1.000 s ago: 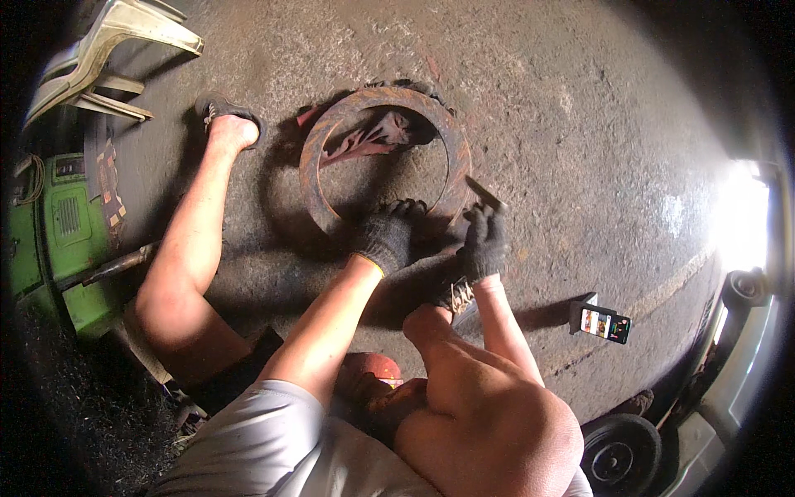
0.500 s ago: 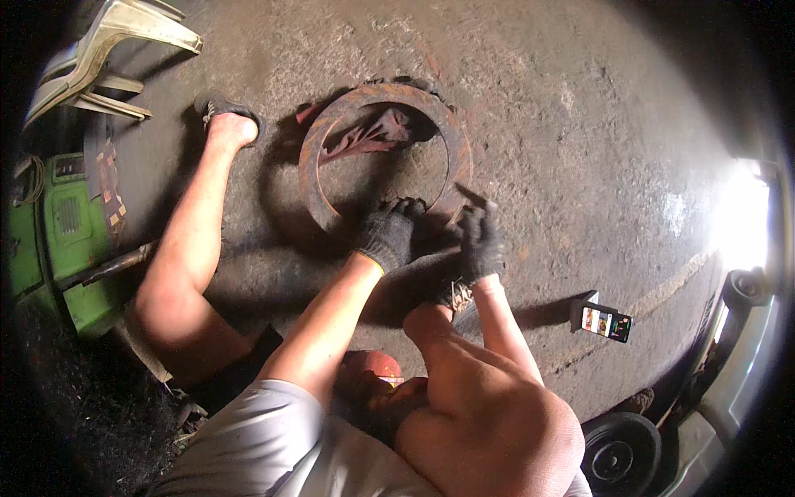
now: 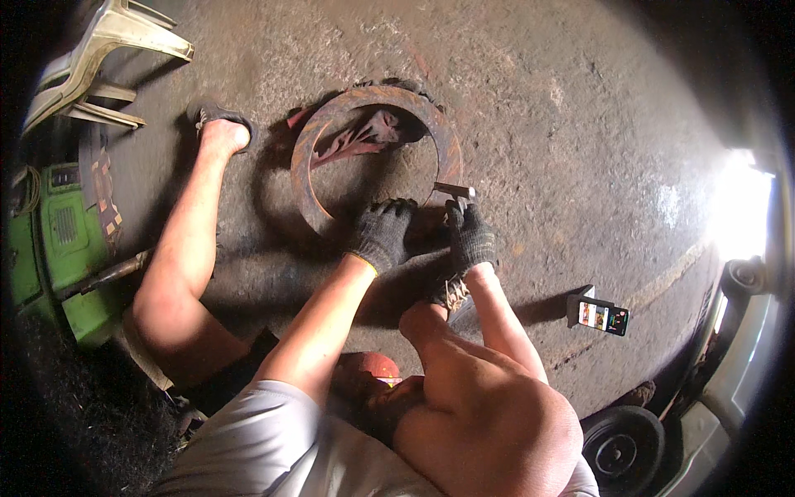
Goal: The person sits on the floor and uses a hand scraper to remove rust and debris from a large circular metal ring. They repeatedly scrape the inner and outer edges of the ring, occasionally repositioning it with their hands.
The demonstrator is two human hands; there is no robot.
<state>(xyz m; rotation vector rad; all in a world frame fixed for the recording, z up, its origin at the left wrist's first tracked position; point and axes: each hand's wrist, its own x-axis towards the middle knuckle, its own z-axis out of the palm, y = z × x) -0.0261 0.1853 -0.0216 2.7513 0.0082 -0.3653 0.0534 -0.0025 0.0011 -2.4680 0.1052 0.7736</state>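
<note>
A large, flat, rusty metal ring (image 3: 301, 176) is in front of me, its near part hidden by my hands and shadow. My left hand (image 3: 383, 230), in a dark knitted glove, has its fingers curled over the near edge of the ring. In my gloved right hand (image 3: 472, 238) is a hammer (image 3: 455, 190), its head above the ring's right side and its handle mostly covered by the fingers. Dark reddish cloth (image 3: 364, 139) shows through the ring and beyond its far edge.
To the right, a phone (image 3: 604, 318) leans on a small stand on the concrete floor (image 3: 546, 149). A plastic chair (image 3: 124, 37) is at far left, above a green machine (image 3: 70, 215). A wheel (image 3: 617, 451) and a vehicle stand at lower right. A red rounded object (image 3: 373, 364) is beneath me.
The hammer has turned, so its head now shows crosswise above my right hand. My left hand stays at the ring's near edge. The whole view has shifted slightly.
</note>
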